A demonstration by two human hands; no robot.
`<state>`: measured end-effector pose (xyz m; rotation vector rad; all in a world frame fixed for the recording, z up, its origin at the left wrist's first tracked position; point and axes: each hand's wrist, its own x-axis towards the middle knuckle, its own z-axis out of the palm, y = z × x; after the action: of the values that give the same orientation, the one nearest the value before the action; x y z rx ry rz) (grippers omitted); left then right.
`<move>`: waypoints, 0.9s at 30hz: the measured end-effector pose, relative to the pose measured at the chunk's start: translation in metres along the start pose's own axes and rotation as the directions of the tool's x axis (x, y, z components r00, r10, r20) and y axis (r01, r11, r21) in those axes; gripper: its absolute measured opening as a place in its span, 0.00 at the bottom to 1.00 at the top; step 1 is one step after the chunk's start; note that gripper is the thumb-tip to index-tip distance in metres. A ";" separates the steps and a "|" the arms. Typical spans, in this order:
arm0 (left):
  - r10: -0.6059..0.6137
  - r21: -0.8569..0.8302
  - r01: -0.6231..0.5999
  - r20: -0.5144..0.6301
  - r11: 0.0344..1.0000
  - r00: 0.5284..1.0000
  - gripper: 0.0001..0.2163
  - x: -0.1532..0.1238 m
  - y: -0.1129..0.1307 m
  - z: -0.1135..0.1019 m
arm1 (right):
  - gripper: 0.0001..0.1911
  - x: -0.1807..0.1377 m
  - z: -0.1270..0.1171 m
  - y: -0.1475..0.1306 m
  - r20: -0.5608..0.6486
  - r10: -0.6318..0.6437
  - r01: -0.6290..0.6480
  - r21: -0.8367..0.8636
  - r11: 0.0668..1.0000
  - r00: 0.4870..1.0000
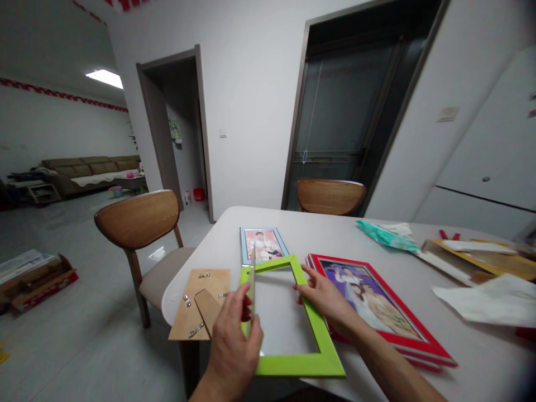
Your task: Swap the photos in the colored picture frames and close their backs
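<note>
A lime green picture frame (312, 321) lies flat on the white table (335, 234). My left hand (234, 335) is closed on a thin pale sheet (252, 282), held on edge above the frame's left side. My right hand (324, 296) rests on the frame's right rail, fingers pressing it down. A brown backing board (196, 304) with metal clips lies just left of the frame. A small blue-framed photo (263, 244) sits behind the green frame.
A red-framed photo (377, 307) lies to the right, on a stack. Papers (489, 298), a yellow box (481, 254) and a teal bag (385, 234) sit at the right. Wooden chairs stand at the left (138, 220) and far side (330, 195).
</note>
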<state>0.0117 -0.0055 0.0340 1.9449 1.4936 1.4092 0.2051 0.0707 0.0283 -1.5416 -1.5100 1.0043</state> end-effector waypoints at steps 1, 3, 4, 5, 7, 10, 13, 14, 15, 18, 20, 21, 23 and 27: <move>-0.087 0.002 0.088 -0.054 0.996 0.995 0.21 0.001 -0.006 -0.008 | 0.32 0.003 -0.001 0.005 -0.020 -0.039 0.035 -0.152 0.988 0.999; -0.230 -0.006 0.231 -0.117 0.973 0.966 0.21 0.001 -0.022 -0.022 | 0.27 0.006 -0.002 0.014 -0.038 -0.129 0.102 -0.419 0.902 0.991; -0.279 -0.011 0.280 -0.124 0.960 0.952 0.21 0.000 -0.031 -0.028 | 0.25 0.007 -0.002 0.017 -0.033 -0.157 0.117 -0.519 0.847 0.987; -0.313 -0.015 0.314 -0.119 0.949 0.942 0.21 -0.002 -0.040 -0.032 | 0.24 0.007 -0.001 0.020 -0.020 -0.168 0.124 -0.593 0.795 0.986; -0.356 -0.015 0.357 -0.089 0.934 0.930 0.20 -0.009 -0.058 -0.037 | 0.21 0.006 0.002 0.024 0.020 -0.171 0.139 -0.679 0.721 0.985; -0.395 0.032 0.397 -0.043 0.917 0.918 0.20 -0.019 -0.075 -0.038 | 0.18 0.003 0.008 0.025 0.040 -0.178 0.152 -0.722 0.676 0.983; -0.415 0.130 0.410 0.007 0.903 0.910 0.20 -0.025 -0.079 -0.037 | 0.15 0.000 0.011 0.024 0.034 -0.169 0.139 -0.735 0.664 0.985; -0.412 0.168 0.402 0.026 0.900 0.911 0.20 -0.026 -0.079 -0.037 | 0.14 0.000 0.012 0.023 0.035 -0.168 0.139 -0.738 0.660 0.985; -0.405 0.209 0.389 0.039 0.897 0.914 0.20 -0.026 -0.078 -0.037 | 0.13 -0.001 0.012 0.023 0.038 -0.168 0.140 -0.742 0.655 0.985; -0.358 0.340 0.321 0.052 0.884 0.932 0.19 -0.028 -0.077 -0.038 | 0.12 -0.001 0.012 0.025 0.040 -0.169 0.140 -0.761 0.633 0.985; -0.306 0.427 0.257 0.049 0.867 0.951 0.19 -0.029 -0.077 -0.039 | 0.12 -0.001 0.012 0.027 0.042 -0.180 0.148 -0.763 0.629 0.983; -0.276 0.467 0.224 0.044 0.855 0.960 0.18 -0.029 -0.077 -0.040 | 0.13 -0.001 0.012 0.028 0.044 -0.196 0.160 -0.760 0.630 0.980; -0.211 0.530 0.160 0.036 0.833 0.977 0.17 -0.031 -0.078 -0.041 | 0.15 -0.002 0.014 0.029 0.042 -0.249 0.194 -0.753 0.629 0.968; -0.050 0.544 -0.011 0.098 0.839 0.994 0.18 -0.034 -0.081 -0.040 | 0.19 -0.007 0.021 0.024 0.025 -0.356 0.272 -0.695 0.665 0.934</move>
<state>-0.0653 -0.0141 -0.0233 2.2634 2.0153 0.9005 0.1964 0.0632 -0.0017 -1.6800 -2.1188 0.1119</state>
